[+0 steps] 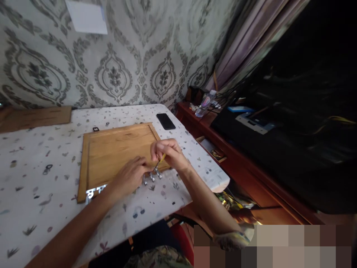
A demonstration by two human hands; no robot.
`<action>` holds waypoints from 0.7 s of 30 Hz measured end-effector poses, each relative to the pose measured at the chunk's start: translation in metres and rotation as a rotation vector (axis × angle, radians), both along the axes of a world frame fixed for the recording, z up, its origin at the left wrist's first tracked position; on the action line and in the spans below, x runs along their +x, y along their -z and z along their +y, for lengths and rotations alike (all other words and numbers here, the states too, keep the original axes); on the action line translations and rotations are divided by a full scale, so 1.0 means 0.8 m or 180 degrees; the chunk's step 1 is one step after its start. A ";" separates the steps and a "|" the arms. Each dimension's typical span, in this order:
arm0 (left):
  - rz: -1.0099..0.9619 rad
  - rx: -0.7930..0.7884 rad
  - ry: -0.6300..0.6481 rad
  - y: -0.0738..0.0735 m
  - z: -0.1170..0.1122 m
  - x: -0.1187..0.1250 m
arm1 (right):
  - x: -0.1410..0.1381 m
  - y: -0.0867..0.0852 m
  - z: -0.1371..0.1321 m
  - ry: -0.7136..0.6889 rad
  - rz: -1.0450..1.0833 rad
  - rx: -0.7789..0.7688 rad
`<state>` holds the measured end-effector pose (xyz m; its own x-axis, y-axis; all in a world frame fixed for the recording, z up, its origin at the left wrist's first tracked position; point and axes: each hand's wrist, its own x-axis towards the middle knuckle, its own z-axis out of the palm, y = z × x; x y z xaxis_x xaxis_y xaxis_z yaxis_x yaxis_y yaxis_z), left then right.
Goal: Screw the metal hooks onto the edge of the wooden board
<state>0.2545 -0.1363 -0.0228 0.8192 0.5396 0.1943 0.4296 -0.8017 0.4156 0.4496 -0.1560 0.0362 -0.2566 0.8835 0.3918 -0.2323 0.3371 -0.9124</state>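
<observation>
A wooden board (117,152) with a raised frame lies on the table. Along its near edge are shiny metal brackets with hook-like ends (152,178), and a pierced metal plate (96,190) shows at the near left corner. My left hand (132,173) is closed at this edge, its fingers on the metal bracket by the hooks; its thumb is hard to make out. My right hand (169,152) pinches a screwdriver with a yellow handle (163,158). The screwdriver slants down, its tip at the metal bracket beside my left fingertips.
A black phone (166,121) lies on the patterned tablecloth (64,149) beyond the board. Cardboard (39,117) rests at the far left. To the right, a red-brown cabinet (206,137) carries a plastic bottle (205,103), next to a large dark screen-like panel (301,123).
</observation>
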 end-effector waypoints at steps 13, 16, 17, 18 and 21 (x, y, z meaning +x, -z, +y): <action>0.0055 -0.0170 -0.0153 0.001 -0.003 0.002 | -0.038 -0.004 0.005 0.0458 0.0680 -0.0371; -0.0042 -0.0156 -0.0151 -0.002 -0.005 0.002 | -0.050 -0.002 0.000 0.1319 0.0794 -0.0298; -0.0065 -0.0134 -0.0147 -0.002 -0.005 0.002 | -0.053 -0.002 0.000 0.1462 0.0779 -0.0258; -0.0067 -0.0097 -0.0139 -0.002 -0.005 0.002 | -0.054 -0.001 -0.001 0.1516 0.0751 -0.0235; -0.0014 -0.0011 -0.0102 -0.001 -0.003 0.002 | -0.050 0.001 0.001 0.1316 0.0667 -0.0299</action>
<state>0.2563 -0.1384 -0.0217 0.8006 0.5662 0.1960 0.4530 -0.7861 0.4204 0.4095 -0.1549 0.0350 0.2001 0.9291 0.3109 -0.2784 0.3582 -0.8912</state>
